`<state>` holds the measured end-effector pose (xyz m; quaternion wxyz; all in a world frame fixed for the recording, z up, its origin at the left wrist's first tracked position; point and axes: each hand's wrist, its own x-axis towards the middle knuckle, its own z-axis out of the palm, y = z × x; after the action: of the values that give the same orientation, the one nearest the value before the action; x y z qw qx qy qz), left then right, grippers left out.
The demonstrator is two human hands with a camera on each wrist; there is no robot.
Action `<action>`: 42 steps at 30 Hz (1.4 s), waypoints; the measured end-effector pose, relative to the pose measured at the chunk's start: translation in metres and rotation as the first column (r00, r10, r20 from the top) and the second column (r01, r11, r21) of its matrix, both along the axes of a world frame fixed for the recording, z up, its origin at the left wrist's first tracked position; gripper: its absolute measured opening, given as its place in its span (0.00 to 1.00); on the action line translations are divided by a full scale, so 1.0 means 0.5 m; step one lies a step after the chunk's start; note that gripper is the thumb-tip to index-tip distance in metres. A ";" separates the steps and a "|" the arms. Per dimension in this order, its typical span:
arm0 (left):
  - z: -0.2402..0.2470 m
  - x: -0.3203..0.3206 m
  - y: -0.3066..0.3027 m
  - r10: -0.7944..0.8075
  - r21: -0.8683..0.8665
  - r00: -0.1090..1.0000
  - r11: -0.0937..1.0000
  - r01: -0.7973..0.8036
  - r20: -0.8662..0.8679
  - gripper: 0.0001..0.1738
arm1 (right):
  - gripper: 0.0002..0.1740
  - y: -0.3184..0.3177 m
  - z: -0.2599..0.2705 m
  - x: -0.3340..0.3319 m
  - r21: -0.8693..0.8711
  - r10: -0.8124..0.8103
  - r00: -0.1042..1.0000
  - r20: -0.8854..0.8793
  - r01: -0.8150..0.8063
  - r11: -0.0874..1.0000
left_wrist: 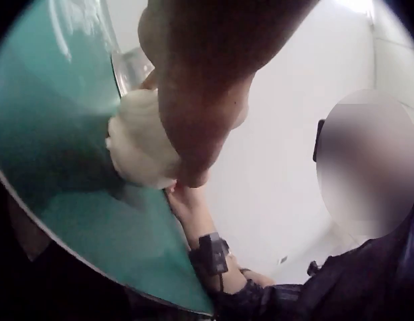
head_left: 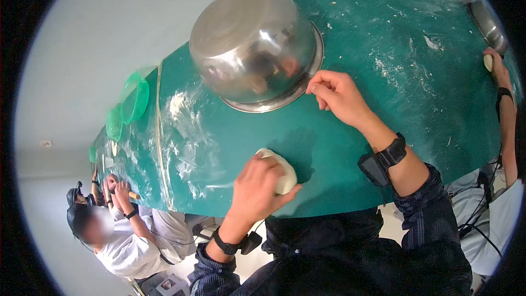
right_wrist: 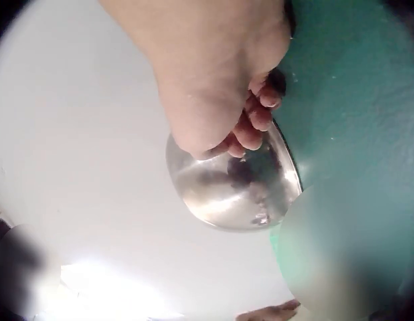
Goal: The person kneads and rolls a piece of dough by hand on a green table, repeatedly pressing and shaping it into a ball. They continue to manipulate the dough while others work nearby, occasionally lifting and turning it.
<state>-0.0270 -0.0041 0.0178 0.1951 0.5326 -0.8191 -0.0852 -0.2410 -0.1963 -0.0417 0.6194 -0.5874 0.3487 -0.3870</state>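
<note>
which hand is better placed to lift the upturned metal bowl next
Probably the right hand: it is right beside the rim of the metal bowl, while the left hand holds the dough.

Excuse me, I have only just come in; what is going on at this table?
Someone is handling dough by hand. Their left hand holds a lump of pale dough near the close edge of the green table. Their right hand is by the rim of a steel bowl, which sits upside down; whether the fingers touch it is hard to tell. White powder marks the tabletop.
</note>
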 end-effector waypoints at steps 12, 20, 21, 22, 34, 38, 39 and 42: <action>-0.032 0.048 0.174 0.153 0.239 0.977 0.964 -0.114 -0.152 0.51 | 0.09 0.016 0.006 0.021 -0.027 -0.041 0.996 -0.084 0.038 0.999; -0.016 -0.087 -0.008 -0.065 0.260 0.995 0.965 0.043 0.077 0.48 | 0.09 0.016 0.000 0.027 0.007 -0.072 0.997 0.001 0.072 0.997; -0.022 -0.090 -0.043 -0.139 0.246 0.982 0.963 0.106 0.125 0.46 | 0.09 0.015 0.000 0.026 0.016 -0.083 0.996 0.019 0.083 0.996; -0.029 -0.089 -0.073 -0.173 0.205 0.976 0.968 0.143 0.136 0.41 | 0.09 0.014 0.002 0.026 0.025 -0.096 0.995 0.034 0.095 0.995; -0.075 -0.052 -0.144 0.243 0.060 0.957 0.970 -0.237 -0.161 0.25 | 0.10 0.002 -0.003 0.010 0.022 -0.176 0.981 0.087 0.175 0.984; -0.047 -0.108 -0.057 0.299 -0.044 0.951 0.952 -0.303 -0.081 0.26 | 0.10 0.007 -0.003 0.010 -0.008 -0.139 0.989 0.048 0.139 0.990; -0.032 -0.105 -0.038 0.313 0.007 0.945 0.950 -0.313 -0.095 0.25 | 0.10 0.008 -0.003 0.013 -0.016 -0.131 0.990 0.044 0.132 0.991; -0.002 -0.059 0.014 0.321 0.083 0.933 0.947 -0.311 -0.161 0.19 | 0.10 0.012 -0.007 0.015 -0.016 -0.138 0.989 0.052 0.139 0.990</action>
<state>-0.0565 0.0028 0.0169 0.2612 0.6532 -0.7002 -0.1215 -0.2333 -0.1903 -0.0451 0.5940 -0.5579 0.3688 -0.4472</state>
